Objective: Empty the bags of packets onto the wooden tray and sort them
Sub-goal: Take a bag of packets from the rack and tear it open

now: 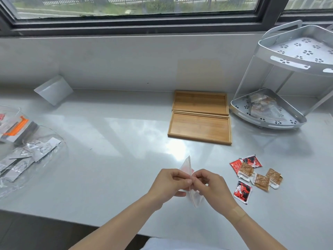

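Observation:
My left hand (168, 183) and my right hand (210, 185) both pinch a small clear plastic bag (188, 170) with a red strip, held above the counter's near part. Its upper corner sticks up between my thumbs. Right of my hands, loose packets lie on the counter: red-and-black packets (242, 191) and brown packets (261, 182). Two empty wooden trays sit side by side further back, the near tray (200, 127) and the far tray (200, 102).
A silver two-tier corner rack (270, 112) stands at the right with a bag of packets (264, 106) on its lower shelf. At the left lie clear bags of silver packets (27, 156) and an orange-marked pack (16, 129). A frosted bag (54, 90) leans on the wall.

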`<state>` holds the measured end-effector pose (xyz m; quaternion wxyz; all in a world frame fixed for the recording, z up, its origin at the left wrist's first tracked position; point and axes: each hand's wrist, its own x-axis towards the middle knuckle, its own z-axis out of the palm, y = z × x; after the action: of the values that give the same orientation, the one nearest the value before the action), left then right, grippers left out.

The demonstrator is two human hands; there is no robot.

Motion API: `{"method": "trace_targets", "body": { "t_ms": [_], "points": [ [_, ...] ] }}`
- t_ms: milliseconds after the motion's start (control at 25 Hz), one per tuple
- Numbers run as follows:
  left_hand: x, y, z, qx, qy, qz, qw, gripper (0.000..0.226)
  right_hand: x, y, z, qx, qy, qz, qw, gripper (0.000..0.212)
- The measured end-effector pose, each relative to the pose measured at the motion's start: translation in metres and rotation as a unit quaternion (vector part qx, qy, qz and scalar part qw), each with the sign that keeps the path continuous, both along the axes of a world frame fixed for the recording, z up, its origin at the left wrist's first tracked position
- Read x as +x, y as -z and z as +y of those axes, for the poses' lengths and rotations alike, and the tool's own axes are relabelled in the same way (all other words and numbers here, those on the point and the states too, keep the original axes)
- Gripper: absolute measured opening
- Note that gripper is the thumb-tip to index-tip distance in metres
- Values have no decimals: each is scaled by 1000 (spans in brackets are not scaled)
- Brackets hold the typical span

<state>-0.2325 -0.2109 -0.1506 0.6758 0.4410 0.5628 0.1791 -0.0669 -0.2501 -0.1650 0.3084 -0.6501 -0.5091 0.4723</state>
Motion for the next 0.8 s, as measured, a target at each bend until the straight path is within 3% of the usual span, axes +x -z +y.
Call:
{"method": "trace_targets", "body": {
  "t_ms": [400,800],
  "points": [
    [4,6,17,63,75,102,990,12,3,6,6,9,-31,-94,995,11],
    [1,5,22,23,61,38,997,16,4,0,12,-37,12,30,999,18]
  ]
}}
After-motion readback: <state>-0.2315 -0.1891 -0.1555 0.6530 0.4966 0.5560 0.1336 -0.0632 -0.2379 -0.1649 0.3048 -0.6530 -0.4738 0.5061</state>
